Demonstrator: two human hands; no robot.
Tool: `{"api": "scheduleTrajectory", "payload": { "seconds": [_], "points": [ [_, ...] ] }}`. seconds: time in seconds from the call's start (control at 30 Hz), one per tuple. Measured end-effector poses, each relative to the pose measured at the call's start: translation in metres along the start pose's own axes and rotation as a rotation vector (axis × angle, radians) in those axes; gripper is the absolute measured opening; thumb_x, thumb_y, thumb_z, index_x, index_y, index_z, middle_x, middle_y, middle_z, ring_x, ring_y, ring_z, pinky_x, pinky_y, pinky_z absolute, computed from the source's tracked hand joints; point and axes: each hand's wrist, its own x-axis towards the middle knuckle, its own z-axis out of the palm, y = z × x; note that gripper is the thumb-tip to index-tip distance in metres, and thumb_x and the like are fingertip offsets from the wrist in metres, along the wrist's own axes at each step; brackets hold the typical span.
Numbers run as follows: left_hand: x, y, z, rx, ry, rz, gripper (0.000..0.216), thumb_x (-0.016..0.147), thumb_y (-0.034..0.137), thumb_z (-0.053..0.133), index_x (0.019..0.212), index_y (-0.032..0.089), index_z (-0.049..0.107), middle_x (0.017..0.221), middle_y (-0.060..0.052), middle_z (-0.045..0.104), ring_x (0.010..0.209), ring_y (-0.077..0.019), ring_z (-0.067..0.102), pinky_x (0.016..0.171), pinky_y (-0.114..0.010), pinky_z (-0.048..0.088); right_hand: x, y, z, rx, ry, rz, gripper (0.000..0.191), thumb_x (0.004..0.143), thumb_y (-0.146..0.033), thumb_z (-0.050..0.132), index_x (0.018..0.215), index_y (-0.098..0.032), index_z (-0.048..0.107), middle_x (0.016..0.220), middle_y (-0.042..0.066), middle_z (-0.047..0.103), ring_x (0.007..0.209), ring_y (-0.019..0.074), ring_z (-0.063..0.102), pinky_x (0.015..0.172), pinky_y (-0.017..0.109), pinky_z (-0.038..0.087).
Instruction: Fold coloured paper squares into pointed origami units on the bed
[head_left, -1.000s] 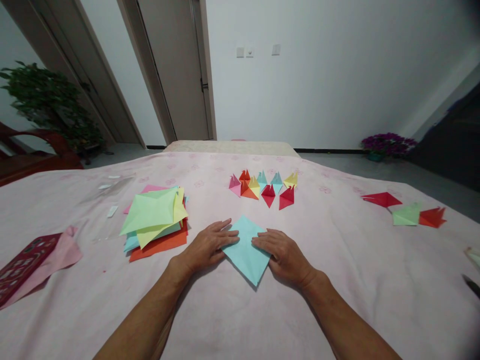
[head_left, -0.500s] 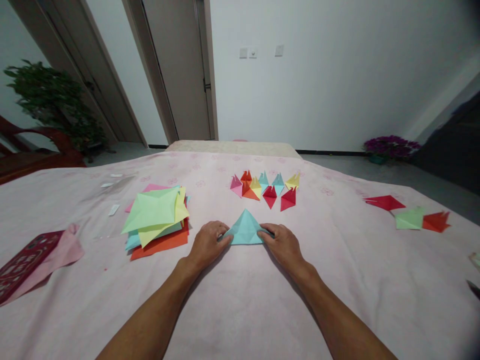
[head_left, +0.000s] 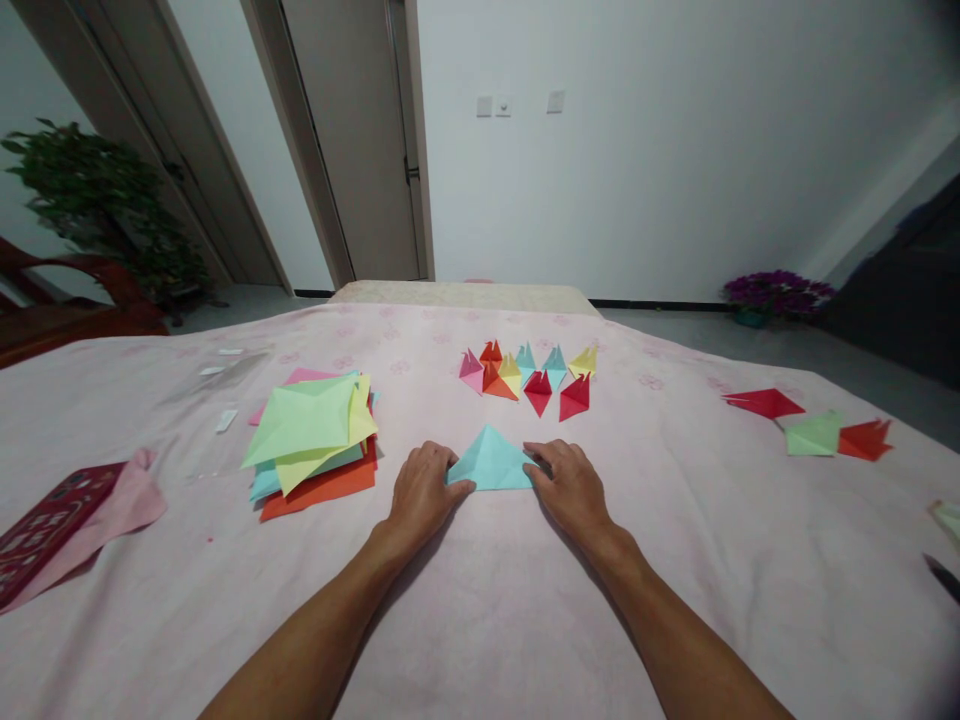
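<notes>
A light blue sheet of origami paper (head_left: 491, 464), folded into a triangle with its peak pointing away from me, lies on the table between my hands. My left hand (head_left: 424, 488) grips its left corner, thumb on the near edge and fingers behind. At the right corner, my right hand (head_left: 571, 486) pinches the paper between thumb and fingers. Just beyond the triangle stand several folded paper cranes (head_left: 538, 391) in pink, orange, yellow, blue and red.
To the left is a stack of coloured paper (head_left: 307, 420), with clear plastic wrapping (head_left: 225, 440) beside it. A dark red packet (head_left: 56, 515) lies far left on the pink tablecloth (head_left: 480, 620). Further folded pieces (head_left: 814, 436) sit at right, near a dark pointed object (head_left: 941, 578).
The blue triangle's peak has come slightly lower and its near edge shows wider between my hands. My left thumb has shifted right along that edge.
</notes>
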Motion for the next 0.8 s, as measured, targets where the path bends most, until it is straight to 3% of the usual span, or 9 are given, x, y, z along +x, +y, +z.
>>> {"api": "scheduleTrajectory", "payload": {
  "seconds": [0.13,0.33,0.47,0.67,0.8],
  "points": [
    [0.0,-0.002,0.004,-0.105,0.002,-0.009,0.017,0.075,0.028,0.07,0.086,0.021,0.059,0.088,-0.002,0.061,0.085,-0.0216,0.056,0.072,-0.031,0.039,0.0,-0.001,0.0,0.03,0.019,-0.032,0.034,0.086,-0.025,0.063,0.119,-0.025,0.064,0.106,0.007,0.069,0.095,0.0259,0.057,0.084,0.039,0.044],
    [-0.002,0.001,0.004,-0.207,-0.008,0.06,0.015,0.073,0.017,0.068,0.083,0.022,0.058,0.092,-0.001,0.062,0.09,-0.0202,0.059,0.077,-0.03,0.043,0.002,-0.008,-0.004,0.025,-0.039,-0.007,0.046,0.08,-0.03,0.069,0.125,-0.024,0.06,0.099,0.006,0.069,0.092,0.0255,0.056,0.08,0.037,0.043],
    [-0.002,0.001,0.004,-0.333,0.02,0.136,0.018,0.071,0.01,0.069,0.08,0.021,0.059,0.109,-0.003,0.06,0.102,-0.0199,0.059,0.086,-0.031,0.046,0.003,-0.011,-0.008,0.029,-0.087,0.001,0.041,0.076,-0.026,0.072,0.116,-0.024,0.066,0.088,0.004,0.069,0.084,0.0233,0.056,0.075,0.034,0.042],
    [0.0,-0.004,0.008,-0.456,0.01,0.055,0.017,0.069,0.011,0.073,0.079,0.02,0.063,0.128,-0.007,0.053,0.12,-0.025,0.054,0.095,-0.036,0.047,0.003,-0.01,-0.008,0.218,-0.083,-0.092,0.02,0.077,-0.016,0.065,0.091,-0.027,0.073,0.082,0.001,0.069,0.083,0.0214,0.057,0.074,0.033,0.045],
    [0.004,-0.005,0.014,-0.585,-0.017,-0.003,0.025,0.066,0.008,0.074,0.088,0.019,0.067,0.136,-0.01,0.047,0.117,-0.0246,0.057,0.095,-0.037,0.049,-0.001,-0.009,-0.004,0.377,-0.056,-0.17,0.032,0.075,-0.004,0.052,0.083,-0.027,0.073,0.083,0.001,0.07,0.085,0.0211,0.059,0.081,0.036,0.047]
  ]
}}
